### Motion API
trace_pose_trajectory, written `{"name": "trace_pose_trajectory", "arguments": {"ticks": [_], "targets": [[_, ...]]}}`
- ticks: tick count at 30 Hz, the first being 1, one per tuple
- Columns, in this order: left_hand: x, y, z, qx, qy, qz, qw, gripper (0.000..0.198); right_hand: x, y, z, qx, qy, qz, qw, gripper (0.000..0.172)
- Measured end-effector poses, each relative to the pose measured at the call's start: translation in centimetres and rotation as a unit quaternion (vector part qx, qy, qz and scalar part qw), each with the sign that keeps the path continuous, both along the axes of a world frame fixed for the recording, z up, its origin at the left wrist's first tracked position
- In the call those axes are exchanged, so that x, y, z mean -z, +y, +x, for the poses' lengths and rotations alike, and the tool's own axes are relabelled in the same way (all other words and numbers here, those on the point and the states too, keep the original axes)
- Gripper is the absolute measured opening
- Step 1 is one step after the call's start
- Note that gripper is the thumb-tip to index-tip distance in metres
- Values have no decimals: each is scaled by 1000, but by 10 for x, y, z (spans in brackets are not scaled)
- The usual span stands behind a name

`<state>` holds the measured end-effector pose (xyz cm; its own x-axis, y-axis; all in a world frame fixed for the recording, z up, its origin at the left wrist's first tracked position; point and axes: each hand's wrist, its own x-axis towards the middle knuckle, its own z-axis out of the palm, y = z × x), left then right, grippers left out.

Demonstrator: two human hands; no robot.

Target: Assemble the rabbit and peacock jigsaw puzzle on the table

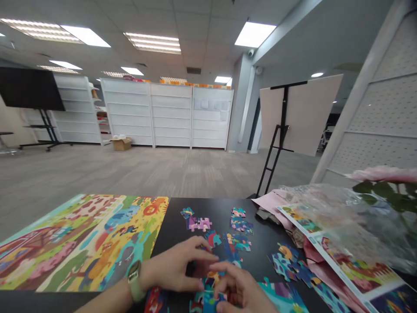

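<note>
My left hand (172, 265), with a pale green watch (135, 280) on its wrist, spans a dark red jigsaw piece (202, 269) between thumb and fingers on the black table (221, 208). My right hand (239, 289) sits just beside it, its fingertips over a cluster of blue jigsaw pieces (208, 300). Small joined groups of puzzle pieces lie further out, including a purple group (199, 224). More pieces (285, 263) lie to the right of my hands. A large teal piece (283, 298) sits at the bottom edge.
A large colourful animal-picture puzzle board (84, 243) lies to the left of the pieces. Printed picture sheets (352, 265), a clear plastic bag (335, 217) and pink paper (270, 204) lie to the right, with pink flowers (384, 182) behind. An easel (280, 130) stands beyond the table.
</note>
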<state>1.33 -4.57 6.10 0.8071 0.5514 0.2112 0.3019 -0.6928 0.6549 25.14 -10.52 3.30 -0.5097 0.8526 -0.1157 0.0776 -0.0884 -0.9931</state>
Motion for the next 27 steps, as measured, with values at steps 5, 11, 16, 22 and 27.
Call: {"name": "trace_pose_trajectory", "arguments": {"ticks": [5,11,16,22,27], "targets": [[22,-7,20,64,40,47,996,39,-7,0,8,14,-23,16,1000,44],[17,-13,20,54,25,-1,998,33,-16,-3,38,68,-35,73,994,42],[10,-21,23,44,32,-46,997,48,-4,12,88,259,-49,119,957,42],[7,-1,3,-27,6,-66,997,30,10,26,122,411,-11,143,900,45],[12,57,-60,-191,78,0,978,26,11,25,114,444,-17,153,883,44]]}}
